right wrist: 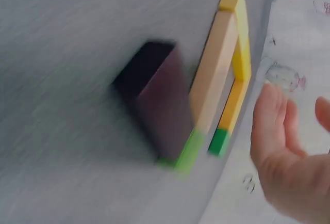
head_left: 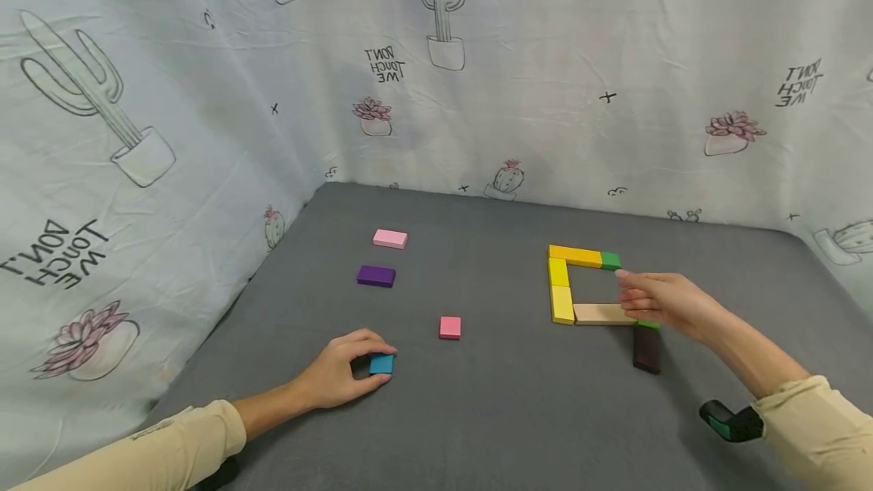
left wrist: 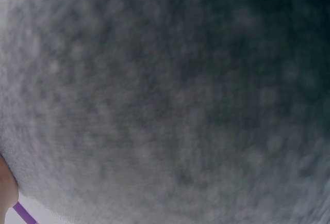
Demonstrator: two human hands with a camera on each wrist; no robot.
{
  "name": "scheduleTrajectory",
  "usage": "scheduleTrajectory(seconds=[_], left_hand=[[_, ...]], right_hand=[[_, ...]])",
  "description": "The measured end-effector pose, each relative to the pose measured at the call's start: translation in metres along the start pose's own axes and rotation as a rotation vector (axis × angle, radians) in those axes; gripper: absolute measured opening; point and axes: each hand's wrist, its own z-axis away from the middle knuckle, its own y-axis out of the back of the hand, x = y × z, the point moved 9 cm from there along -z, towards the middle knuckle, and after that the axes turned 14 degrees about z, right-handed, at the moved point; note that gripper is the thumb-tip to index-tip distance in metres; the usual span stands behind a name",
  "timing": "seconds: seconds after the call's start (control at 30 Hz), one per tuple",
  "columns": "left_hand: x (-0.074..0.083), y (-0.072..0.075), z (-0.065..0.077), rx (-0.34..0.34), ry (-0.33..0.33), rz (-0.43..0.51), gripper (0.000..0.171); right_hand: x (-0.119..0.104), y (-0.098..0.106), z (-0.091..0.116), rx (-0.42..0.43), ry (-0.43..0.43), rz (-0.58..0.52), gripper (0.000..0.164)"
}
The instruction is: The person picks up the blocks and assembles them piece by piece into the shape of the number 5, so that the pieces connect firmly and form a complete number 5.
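Note:
My left hand [head_left: 341,370] pinches a small blue block [head_left: 382,364] between thumb and fingers at the grey table. In the left wrist view only a bit of a finger [left wrist: 7,185] and a sliver of purple block [left wrist: 25,213] show. Over the right side of the table, my right hand [head_left: 671,301] hangs loosely curled with nothing seen in it. Below it lie a natural-wood block [head_left: 603,314], a light green block [right wrist: 188,152] and a dark brown block [head_left: 646,348]. Yellow blocks [head_left: 561,301], an orange block [head_left: 574,255] and a dark green block [head_left: 610,261] continue the outline.
A pink square block [head_left: 450,327] lies right of my left hand. Farther back are a purple block [head_left: 376,276] and a light pink block [head_left: 390,239]. Printed cloth [head_left: 518,97] hangs behind and beside the grey table [head_left: 477,415].

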Motion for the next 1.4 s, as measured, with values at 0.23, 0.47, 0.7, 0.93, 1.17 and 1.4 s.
scheduleTrajectory(seconds=[0.23,0.47,0.7,0.93,1.17,1.4], left_hand=[[-0.003,0.0,0.002,-0.001,0.017,-0.007,0.034],[-0.002,0.0,0.002,-0.005,0.008,0.014,0.034],[-0.003,0.0,0.002,-0.01,0.018,0.017,0.034],[-0.001,0.001,0.001,-0.011,-0.005,0.021,0.034],[-0.003,0.0,0.0,-0.014,0.011,0.019,0.034],[-0.003,0.0,0.001,-0.004,-0.004,0.023,0.035]], right_hand=[[-0.046,-0.037,-0.028,-0.106,0.117,-0.076,0.065],[-0.075,-0.07,-0.056,-0.147,0.15,-0.078,0.065],[-0.091,-0.093,-0.079,-0.165,0.149,-0.079,0.061],[-0.11,-0.109,-0.092,-0.177,0.193,-0.067,0.059],[-0.128,-0.128,-0.103,-0.176,0.191,-0.063,0.057],[-0.148,-0.15,-0.115,-0.162,0.205,-0.083,0.049]])
